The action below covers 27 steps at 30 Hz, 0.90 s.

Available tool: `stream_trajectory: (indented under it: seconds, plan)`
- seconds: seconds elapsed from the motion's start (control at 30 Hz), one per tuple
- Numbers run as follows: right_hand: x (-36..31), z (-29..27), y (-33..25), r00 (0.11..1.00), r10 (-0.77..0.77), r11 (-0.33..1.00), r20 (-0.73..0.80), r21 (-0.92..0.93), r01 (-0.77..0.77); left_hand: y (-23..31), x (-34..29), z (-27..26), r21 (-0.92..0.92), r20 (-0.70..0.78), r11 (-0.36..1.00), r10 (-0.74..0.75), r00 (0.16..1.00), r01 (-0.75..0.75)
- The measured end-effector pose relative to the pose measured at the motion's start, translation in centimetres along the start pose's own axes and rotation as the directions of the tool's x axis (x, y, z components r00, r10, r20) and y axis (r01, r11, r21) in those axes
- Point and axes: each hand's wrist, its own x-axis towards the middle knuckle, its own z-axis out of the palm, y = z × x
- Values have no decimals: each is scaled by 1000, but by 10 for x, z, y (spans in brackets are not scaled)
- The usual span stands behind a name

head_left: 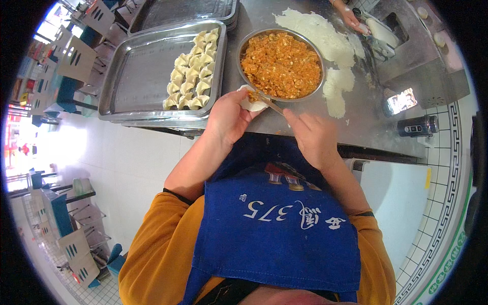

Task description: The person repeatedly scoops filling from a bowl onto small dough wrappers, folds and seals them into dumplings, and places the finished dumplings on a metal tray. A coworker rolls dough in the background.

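Observation:
My left hand [231,118] is closed around the edge of a round white dough wrapper [252,105], just off the near rim of the filling bowl. My right hand [312,134] grips a thin wooden stick-like tool [275,107]; its tip lies on a bit of orange filling on the wrapper. A steel bowl [320,85] heaped with orange chopped filling [282,63] stands right in front of both hands. To the left, folded dumplings [190,76] sit in close rows along the right side of a metal tray [134,76].
White flour [325,38] is spread on the steel table right of the bowl. Another person's hand [348,19] works at the far right. A lit phone [402,101] and a dark cylindrical device [418,126] lie at the right edge. More trays [178,12] are stacked at the far left.

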Motion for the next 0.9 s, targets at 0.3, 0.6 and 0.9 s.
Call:
stream_trajectory:
  seconds: [0.3, 0.6, 0.9]
  plan:
    - [34, 3, 18, 968, 234, 944, -85, 259, -206, 1, 6, -13, 45, 49, 998, 30, 998, -32]
    - [24, 3, 11, 978, 192, 924, -81, 350, -153, 3, 7, -9, 45, 40, 998, 38, 998, -40]
    - [-4, 34, 4, 964, 55, 995, -262, 92, -31, -2, 8, -15, 38, 86, 998, 54, 995, -57]
